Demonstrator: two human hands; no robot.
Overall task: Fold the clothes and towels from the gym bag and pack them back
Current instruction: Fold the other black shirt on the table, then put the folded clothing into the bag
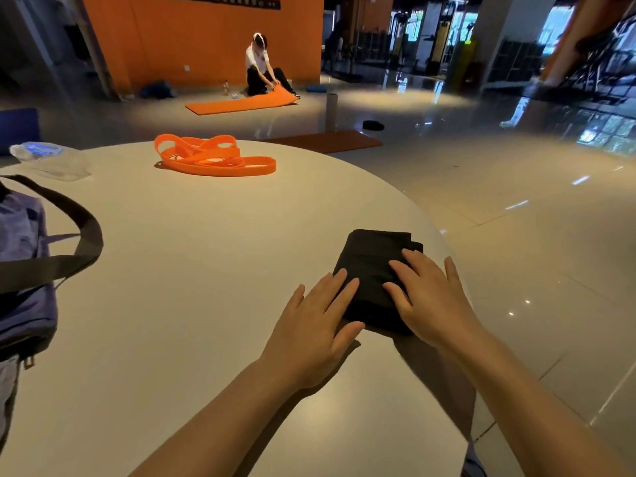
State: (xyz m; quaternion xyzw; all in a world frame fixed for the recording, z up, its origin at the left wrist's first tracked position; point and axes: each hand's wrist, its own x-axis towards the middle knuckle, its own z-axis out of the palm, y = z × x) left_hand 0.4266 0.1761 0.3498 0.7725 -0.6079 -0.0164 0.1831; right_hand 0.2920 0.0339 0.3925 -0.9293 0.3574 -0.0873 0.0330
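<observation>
Hands (371, 311) flat on black garment (370, 266)

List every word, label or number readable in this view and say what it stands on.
None can be read.
Dark banner atop the orange wall: pale characters, too small and blurred.
Clear plastic water bottle lying on the white round table: blue label, blurred.

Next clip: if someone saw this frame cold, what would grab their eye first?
Probably the two bare hands, left hand and right hand, pressing flat on a folded black cloth near the right edge of the round white table. Next, the bright orange looped strap at the table's far side, and the purple gym bag at the left edge.
</observation>
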